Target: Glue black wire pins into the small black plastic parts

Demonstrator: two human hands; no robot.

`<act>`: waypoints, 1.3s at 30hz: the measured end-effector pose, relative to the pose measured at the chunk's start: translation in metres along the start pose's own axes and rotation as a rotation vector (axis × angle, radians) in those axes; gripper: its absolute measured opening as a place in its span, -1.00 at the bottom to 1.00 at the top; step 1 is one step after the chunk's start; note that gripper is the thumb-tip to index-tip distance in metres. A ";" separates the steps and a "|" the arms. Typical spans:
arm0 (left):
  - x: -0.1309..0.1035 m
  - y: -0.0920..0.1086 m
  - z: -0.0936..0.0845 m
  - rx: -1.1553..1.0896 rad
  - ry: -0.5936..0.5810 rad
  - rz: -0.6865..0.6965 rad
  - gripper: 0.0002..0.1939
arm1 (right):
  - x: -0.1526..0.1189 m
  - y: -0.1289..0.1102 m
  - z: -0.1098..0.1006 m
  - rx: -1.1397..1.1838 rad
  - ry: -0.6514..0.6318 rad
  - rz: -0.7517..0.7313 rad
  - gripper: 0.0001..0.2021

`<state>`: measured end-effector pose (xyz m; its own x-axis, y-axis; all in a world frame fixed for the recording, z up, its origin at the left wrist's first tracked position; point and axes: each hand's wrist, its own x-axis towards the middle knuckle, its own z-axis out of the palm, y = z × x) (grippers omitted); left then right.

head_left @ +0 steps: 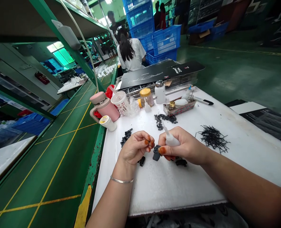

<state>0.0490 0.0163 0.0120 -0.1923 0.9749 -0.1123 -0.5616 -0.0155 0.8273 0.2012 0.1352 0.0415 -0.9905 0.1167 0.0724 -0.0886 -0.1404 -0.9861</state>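
My right hand (182, 144) is closed around a white squeeze bottle (171, 140) with a narrow tip pointing up and away. Between its thumb and fingers it also pinches a small black plastic part (156, 153). Just left of that part, my left hand (137, 147) has its fingertips pressed together; anything in them is too small to make out. Below the hands lie other black parts, one (142, 161) by my left wrist and another (181, 162) under my right hand. A heap of small black pieces (126, 136) sits beyond my left hand.
Thin black rods (213, 137) are piled at right, small black rings (163, 122) farther back. Along the table's back stand a pink mug (107, 109), a paper cup (121, 103), a yellow-lidded jar (146, 97), a pump bottle (159, 91) and a small box (180, 107). A green conveyor (59, 152) runs at left.
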 end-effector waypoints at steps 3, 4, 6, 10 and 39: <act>0.001 0.000 -0.001 -0.039 0.021 0.005 -0.77 | 0.000 -0.001 -0.001 -0.007 0.009 0.001 -0.74; 0.001 0.000 -0.001 -0.048 0.025 0.008 -0.77 | 0.000 -0.001 -0.001 -0.011 0.010 -0.004 -0.74; 0.002 0.000 -0.002 -0.061 0.011 0.013 -0.77 | 0.001 0.000 -0.002 -0.015 0.011 -0.025 -0.75; 0.002 -0.002 -0.004 -0.082 -0.068 0.007 -0.78 | 0.002 0.004 -0.003 0.000 -0.004 -0.056 -0.77; 0.000 -0.008 0.003 0.046 -0.110 -0.020 -0.65 | 0.002 0.000 0.002 0.006 -0.038 -0.004 -0.78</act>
<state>0.0557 0.0175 0.0072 -0.0903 0.9935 -0.0698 -0.5266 0.0119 0.8500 0.1987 0.1336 0.0415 -0.9934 0.0798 0.0825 -0.0935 -0.1464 -0.9848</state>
